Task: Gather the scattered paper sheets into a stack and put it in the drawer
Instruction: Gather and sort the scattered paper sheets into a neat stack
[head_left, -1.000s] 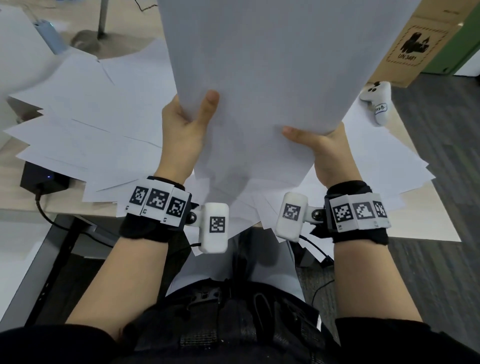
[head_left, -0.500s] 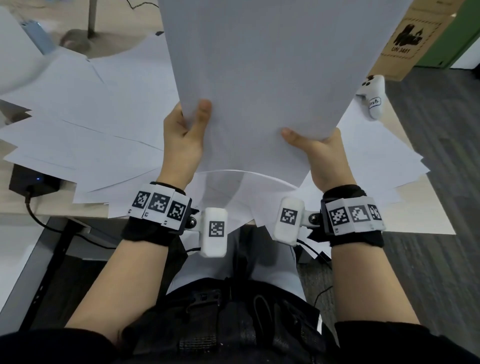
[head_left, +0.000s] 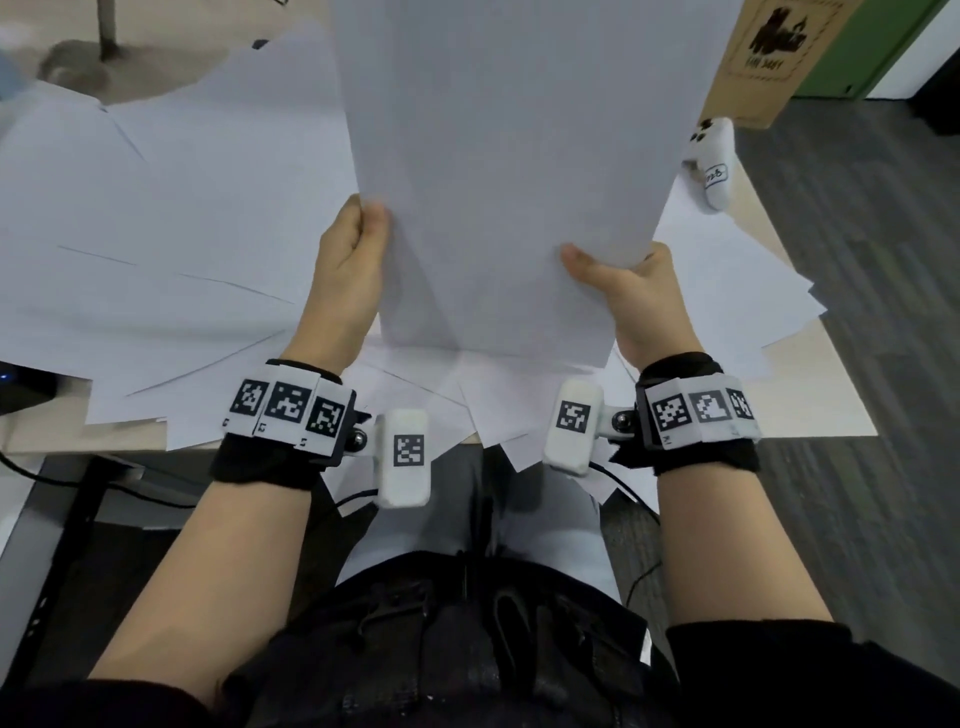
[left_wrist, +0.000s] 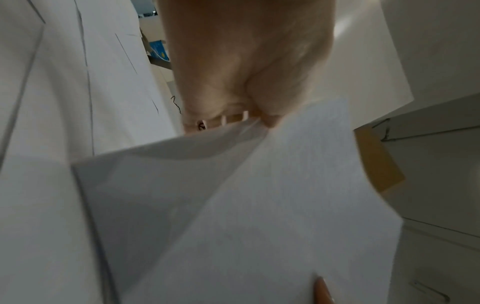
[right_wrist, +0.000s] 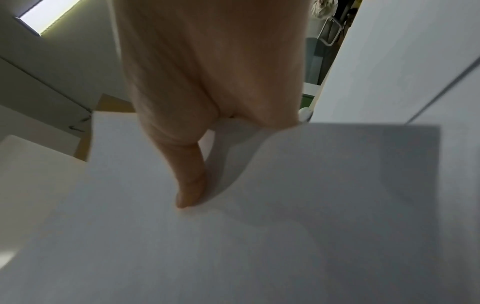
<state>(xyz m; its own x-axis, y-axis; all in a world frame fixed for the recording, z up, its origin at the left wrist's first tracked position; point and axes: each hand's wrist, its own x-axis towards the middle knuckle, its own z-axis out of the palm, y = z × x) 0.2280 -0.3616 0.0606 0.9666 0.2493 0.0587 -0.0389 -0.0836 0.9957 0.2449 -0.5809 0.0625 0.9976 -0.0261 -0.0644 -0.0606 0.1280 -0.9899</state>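
Head view alone shows both hands — left hand (head_left: 347, 275), right hand (head_left: 641, 296) — holding the stack (head_left: 509, 171).

1. I read this as an office or lab workroom: a pale wood worktop (head_left: 810, 410) stands on grey carpet tiles (head_left: 857, 322).
2. A cardboard shipping box (head_left: 769, 57) with a hazard label stands behind it.
3. Loose white paper sheets (head_left: 171, 249) cover the worktop; a white handheld controller (head_left: 712, 165) lies there too.
4. A black cabled device (head_left: 23, 387) sits at my left.
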